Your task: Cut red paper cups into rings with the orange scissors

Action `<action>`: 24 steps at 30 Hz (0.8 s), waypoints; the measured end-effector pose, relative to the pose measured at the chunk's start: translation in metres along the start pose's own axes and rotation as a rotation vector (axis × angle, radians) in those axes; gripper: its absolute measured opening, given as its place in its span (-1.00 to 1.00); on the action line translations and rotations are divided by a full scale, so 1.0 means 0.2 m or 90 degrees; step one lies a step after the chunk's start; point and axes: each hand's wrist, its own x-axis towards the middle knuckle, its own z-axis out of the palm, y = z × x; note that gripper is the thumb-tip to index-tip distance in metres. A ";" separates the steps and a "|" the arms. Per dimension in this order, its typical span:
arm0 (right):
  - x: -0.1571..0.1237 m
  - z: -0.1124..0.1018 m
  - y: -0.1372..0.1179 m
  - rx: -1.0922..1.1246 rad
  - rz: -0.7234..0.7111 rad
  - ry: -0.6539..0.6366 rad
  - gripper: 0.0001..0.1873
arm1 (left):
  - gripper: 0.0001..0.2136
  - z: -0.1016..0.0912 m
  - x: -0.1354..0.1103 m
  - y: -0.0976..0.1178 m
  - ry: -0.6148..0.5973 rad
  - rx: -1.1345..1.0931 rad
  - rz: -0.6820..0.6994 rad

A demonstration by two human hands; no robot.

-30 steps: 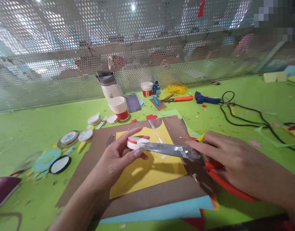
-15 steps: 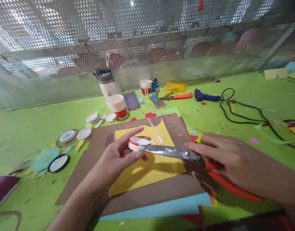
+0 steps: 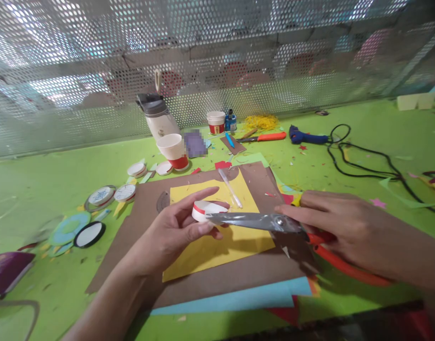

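My left hand (image 3: 175, 227) pinches a short white paper-cup ring with a red band (image 3: 205, 210) above a yellow sheet (image 3: 217, 237). My right hand (image 3: 341, 227) grips orange-handled scissors (image 3: 267, 221), forefinger laid along the blades. The blade tips touch the ring at its right side. The yellow sheet lies on brown card (image 3: 239, 277) with a blue sheet (image 3: 239, 300) below it.
On the green table (image 3: 43, 189) stand a paper cup (image 3: 173, 150), a tilted bottle (image 3: 158, 118), a small cup (image 3: 216, 121), cut cup bottoms and rings (image 3: 107, 194), a second pair of scissors (image 3: 263, 137), a blue glue gun (image 3: 306, 137) with black cable (image 3: 367, 163). A perforated metal screen (image 3: 217, 61) closes the back.
The scissors and ring have stayed together between my hands; the blades have closed in slightly on the ring. The view has tilted a little.
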 end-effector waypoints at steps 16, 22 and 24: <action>-0.02 0.00 0.01 -0.016 -0.024 -0.035 -0.54 | -0.54 0.00 -0.01 0.01 -0.006 -0.019 -0.010; -0.02 0.01 0.01 -0.008 -0.018 -0.046 -0.52 | -0.55 0.01 -0.02 0.01 0.001 -0.023 -0.008; -0.02 0.01 0.01 -0.006 -0.011 -0.054 -0.53 | -0.54 0.03 -0.02 0.01 0.033 -0.017 -0.006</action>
